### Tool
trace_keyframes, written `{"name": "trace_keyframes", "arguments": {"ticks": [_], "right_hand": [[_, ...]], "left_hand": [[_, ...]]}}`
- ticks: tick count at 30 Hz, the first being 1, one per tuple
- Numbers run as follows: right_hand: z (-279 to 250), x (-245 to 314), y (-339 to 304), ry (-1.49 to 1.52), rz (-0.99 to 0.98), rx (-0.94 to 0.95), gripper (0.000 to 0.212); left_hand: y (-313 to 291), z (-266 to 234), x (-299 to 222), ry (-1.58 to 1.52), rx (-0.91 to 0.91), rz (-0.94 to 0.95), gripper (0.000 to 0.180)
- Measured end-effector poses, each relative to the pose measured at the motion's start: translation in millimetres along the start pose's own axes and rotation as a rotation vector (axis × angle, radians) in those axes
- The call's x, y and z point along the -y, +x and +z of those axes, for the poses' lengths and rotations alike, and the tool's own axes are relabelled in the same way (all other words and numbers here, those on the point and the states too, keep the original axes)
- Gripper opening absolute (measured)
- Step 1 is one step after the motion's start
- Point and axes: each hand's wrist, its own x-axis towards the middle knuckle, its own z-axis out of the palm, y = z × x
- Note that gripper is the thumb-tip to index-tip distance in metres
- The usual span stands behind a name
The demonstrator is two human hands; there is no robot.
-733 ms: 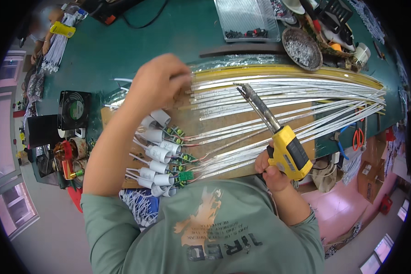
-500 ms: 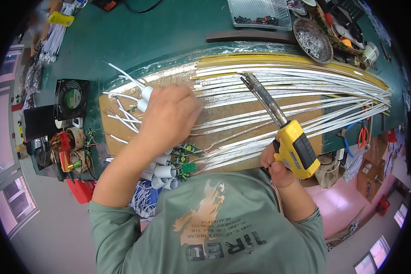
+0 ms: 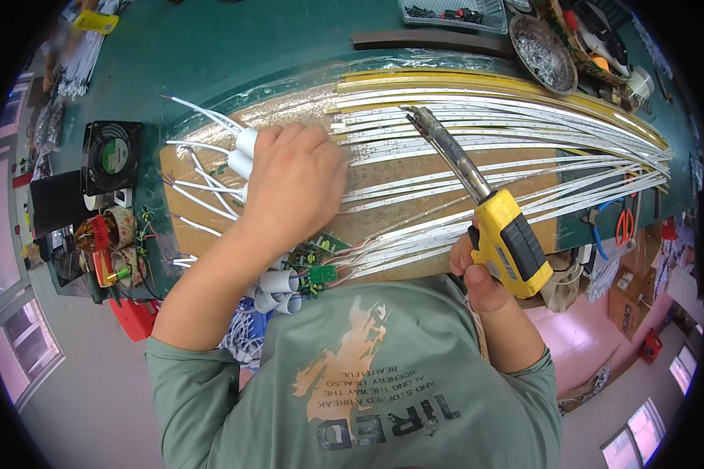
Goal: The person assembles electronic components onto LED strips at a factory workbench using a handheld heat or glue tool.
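Note:
My left hand [image 3: 299, 176] is closed over the left ends of the light strips, its fingers curled down with their tips hidden. White cylindrical caps [image 3: 246, 141] with white cables [image 3: 205, 113] poke out beside its knuckles; whether the fingers grip one is hidden. My right hand [image 3: 477, 270] grips a yellow and black soldering gun [image 3: 512, 244], whose dark metal barrel slants up and left above the strips. Long white LED strips [image 3: 461, 176] fan across a brown board [image 3: 438, 254]. Below my left wrist lie green circuit boards [image 3: 322, 273] next to more white caps [image 3: 278, 281].
A dark fan [image 3: 112, 158] stands on the green table's left side, near a red and yellow tool [image 3: 104, 250]. At the back right are a metal bowl [image 3: 543, 55] and a clear tray [image 3: 454, 14]. Red-handled scissors [image 3: 624, 227] lie at right.
The whole view has shifted slightly, so the table sits higher in the picture. Both hands keep nearly the same places over the strips, and the soldering gun stays in my right hand.

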Motion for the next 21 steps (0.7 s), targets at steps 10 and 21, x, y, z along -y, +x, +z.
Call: {"name": "trace_keyframes", "arguments": {"ticks": [10,21], "right_hand": [[-0.3,4.4,-6.1,-0.133,-0.049,0.118,0.013],[-3.1,-0.5,-12.4,-0.208,-0.020,0.069,0.019]], "left_hand": [[0.1,-1.7,-4.0,-0.024,-0.028,-0.071,0.006],[-2.6,5.2,5.7,0.064,-0.020,0.148,0.004]]}}
